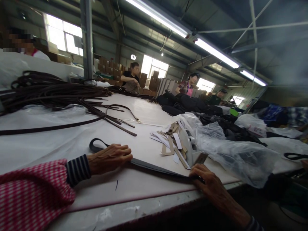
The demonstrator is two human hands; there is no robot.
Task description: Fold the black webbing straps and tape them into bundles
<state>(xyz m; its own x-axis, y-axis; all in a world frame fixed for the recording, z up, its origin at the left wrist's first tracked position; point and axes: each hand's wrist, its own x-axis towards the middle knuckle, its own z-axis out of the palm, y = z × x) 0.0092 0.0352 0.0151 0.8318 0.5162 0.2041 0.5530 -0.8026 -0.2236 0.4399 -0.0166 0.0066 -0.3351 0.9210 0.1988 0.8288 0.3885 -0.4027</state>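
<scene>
A dark grey strap (156,168), folded into a loop at its left end, lies stretched along the front of the white table (96,192). My left hand (110,157) is closed over it just right of the loop, palm down. Near the table's front edge, my right hand (204,178) grips the strap's other end, with the fingers curled round it. A short dark tip of the strap shows below the right fingers. Just beyond my right hand stands a small metallic-looking piece (201,158), whose kind I cannot make out.
Brown leather-like straps (60,93) lie heaped at the back left, some reaching toward the middle. Cut paper and card strips (174,142) sit beyond the strap. Clear plastic bags (235,157) and dark items (192,104) cover the right. Several people work farther back.
</scene>
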